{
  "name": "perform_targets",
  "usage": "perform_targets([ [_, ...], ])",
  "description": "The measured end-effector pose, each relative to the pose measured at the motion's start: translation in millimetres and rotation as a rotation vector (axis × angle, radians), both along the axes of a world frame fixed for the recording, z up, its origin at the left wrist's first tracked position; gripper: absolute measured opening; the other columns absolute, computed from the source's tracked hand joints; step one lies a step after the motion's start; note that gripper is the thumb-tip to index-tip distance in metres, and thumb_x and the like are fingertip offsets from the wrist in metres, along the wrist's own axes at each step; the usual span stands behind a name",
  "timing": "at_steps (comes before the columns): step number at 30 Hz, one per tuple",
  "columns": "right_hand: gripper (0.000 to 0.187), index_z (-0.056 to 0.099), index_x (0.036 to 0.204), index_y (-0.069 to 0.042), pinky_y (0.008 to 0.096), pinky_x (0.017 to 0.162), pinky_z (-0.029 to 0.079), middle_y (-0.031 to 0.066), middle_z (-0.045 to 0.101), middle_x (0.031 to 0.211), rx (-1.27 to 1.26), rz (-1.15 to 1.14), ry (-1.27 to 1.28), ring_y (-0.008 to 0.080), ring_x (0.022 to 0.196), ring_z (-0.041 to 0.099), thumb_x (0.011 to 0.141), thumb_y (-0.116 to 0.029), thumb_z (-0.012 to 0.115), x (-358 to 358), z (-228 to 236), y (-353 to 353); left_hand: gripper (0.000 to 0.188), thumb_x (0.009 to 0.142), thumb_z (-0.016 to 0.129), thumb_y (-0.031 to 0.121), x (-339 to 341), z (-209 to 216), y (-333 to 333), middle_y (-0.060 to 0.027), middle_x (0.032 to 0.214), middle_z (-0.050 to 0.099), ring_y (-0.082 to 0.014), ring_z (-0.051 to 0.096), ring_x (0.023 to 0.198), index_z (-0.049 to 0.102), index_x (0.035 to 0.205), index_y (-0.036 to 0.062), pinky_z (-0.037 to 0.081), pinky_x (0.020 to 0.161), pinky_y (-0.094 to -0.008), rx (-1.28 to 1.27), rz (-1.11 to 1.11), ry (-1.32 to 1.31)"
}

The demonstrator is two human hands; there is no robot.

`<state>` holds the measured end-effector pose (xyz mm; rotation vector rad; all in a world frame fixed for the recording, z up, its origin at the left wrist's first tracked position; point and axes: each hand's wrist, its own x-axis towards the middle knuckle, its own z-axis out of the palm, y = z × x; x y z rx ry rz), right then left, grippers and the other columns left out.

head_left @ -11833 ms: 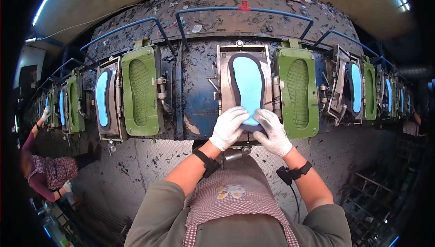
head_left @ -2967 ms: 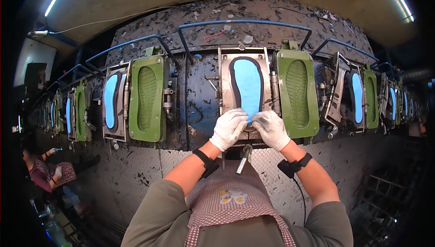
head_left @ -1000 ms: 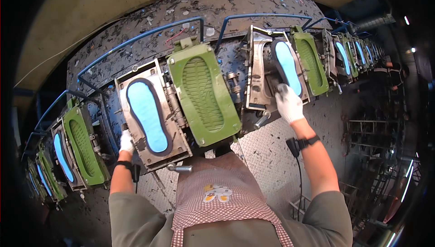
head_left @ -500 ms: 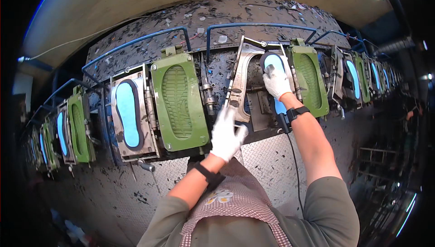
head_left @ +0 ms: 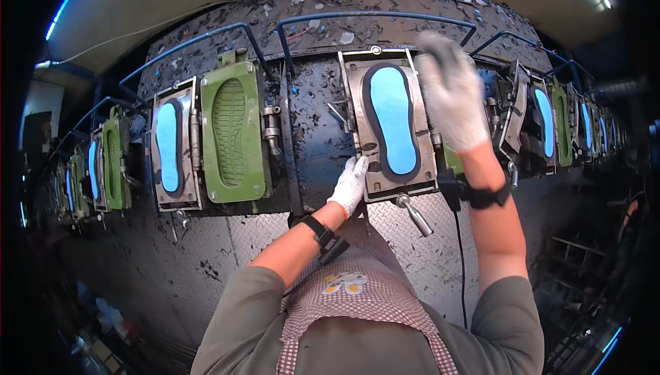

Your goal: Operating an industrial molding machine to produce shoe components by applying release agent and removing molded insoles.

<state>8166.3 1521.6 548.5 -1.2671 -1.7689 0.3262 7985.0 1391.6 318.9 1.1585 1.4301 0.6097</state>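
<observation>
A shoe-sole mold's metal frame [head_left: 353,86] lies flat around a dark-rimmed sole with a light blue top [head_left: 393,120]. My left hand [head_left: 349,184], in a white glove, has its fingers closed at the frame's lower left edge; its fingertips are partly hidden. My right hand [head_left: 455,96], gloved too and slightly blurred, is raised at the frame's right side, fingers stretched and holding nothing. Beneath it, the green mold half [head_left: 452,162] is mostly hidden. A metal handle [head_left: 415,215] sticks out from the mold's front edge.
To the left stands another open mold, its green half [head_left: 234,134] beside a blue-topped sole [head_left: 167,147]. More molds line both sides. Blue rails [head_left: 375,14] run behind, before a surface littered with dark scraps [head_left: 234,35]. A black cable [head_left: 462,265] hangs from my right wrist.
The metal frame, tilted up before, now lies flat around the sole. My right hand has lifted off the sole to the right. My left hand has moved down along the frame's edge.
</observation>
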Motion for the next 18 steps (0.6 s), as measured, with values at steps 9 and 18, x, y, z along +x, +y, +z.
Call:
perform_targets([
  [9,0.058,0.047,0.144,-0.006,0.0498,0.117,0.031,0.0278,0.037,0.153,-0.340,0.055,-0.408,0.0469,0.142,0.033,0.094,-0.034,0.058,11,-175,-43,0.072,0.094,0.065,0.037,47,29,14,-0.0290,0.148,0.039,-0.0471,0.037,0.137,0.036,0.146,-0.0024,0.029,0.117,-0.0467,0.237,0.396,0.308],
  [18,0.044,0.056,0.130,-0.001,0.0501,0.112,0.038,0.0261,0.053,0.140,-0.102,0.079,-0.232,0.0455,0.133,0.046,0.093,-0.026,0.060,4,-114,-17,0.042,0.071,0.080,0.017,49,54,22,-0.0157,0.117,0.063,-0.0357,0.059,0.115,0.066,0.109,0.0057,0.048,0.102,-0.0486,1.068,-0.342,0.434],
])
